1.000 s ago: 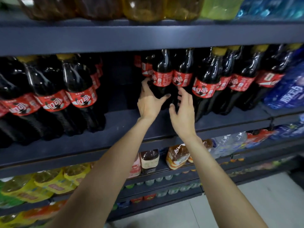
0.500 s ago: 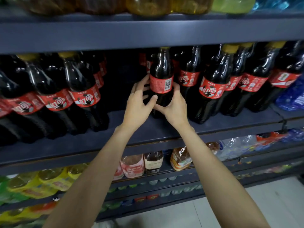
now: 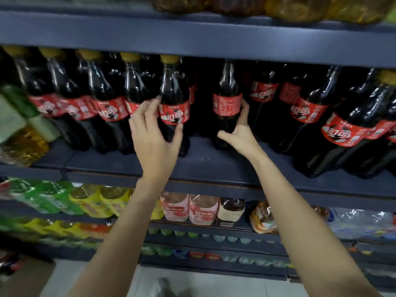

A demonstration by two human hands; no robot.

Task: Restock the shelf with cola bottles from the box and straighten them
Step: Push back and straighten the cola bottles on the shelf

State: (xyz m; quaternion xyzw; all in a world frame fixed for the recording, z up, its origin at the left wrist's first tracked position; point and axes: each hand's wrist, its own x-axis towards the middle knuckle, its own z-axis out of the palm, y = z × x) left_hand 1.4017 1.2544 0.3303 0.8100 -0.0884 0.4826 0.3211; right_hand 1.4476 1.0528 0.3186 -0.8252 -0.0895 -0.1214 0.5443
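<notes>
The dark blue shelf [image 3: 214, 166] carries a long rank of cola bottles, and the view has swung left since a second ago, so the left-hand row [image 3: 90, 103] now fills much more of the frame and the right-hand row [image 3: 342, 129] sits at the edge. Between the two rows stands the lone cola bottle [image 3: 227, 103], upright on the shelf with a gap on its left side. Half a second ago both hands cupped this bottle; now they have parted.

The right hand [image 3: 237, 129] keeps its place there, thumb splayed low across the front and the fingers wrapped behind the right flank, a grip that holds the bottle just under its red label. That label shows its printed back panel, not the logo, so the bottle looks to me not yet turned to match its neighbours.

The left hand [image 3: 154, 133] has gone over to the end bottle [image 3: 174, 103] of the left-hand row. Its grip is wide: fingers spread along the bottle's left side at label height, thumb reaching across the front below the label, seemingly about to close without clasping yet.

I judge that placing is done and straightening has begun: closing the gap and facing the labels forward remain. The box is out of view.
</notes>
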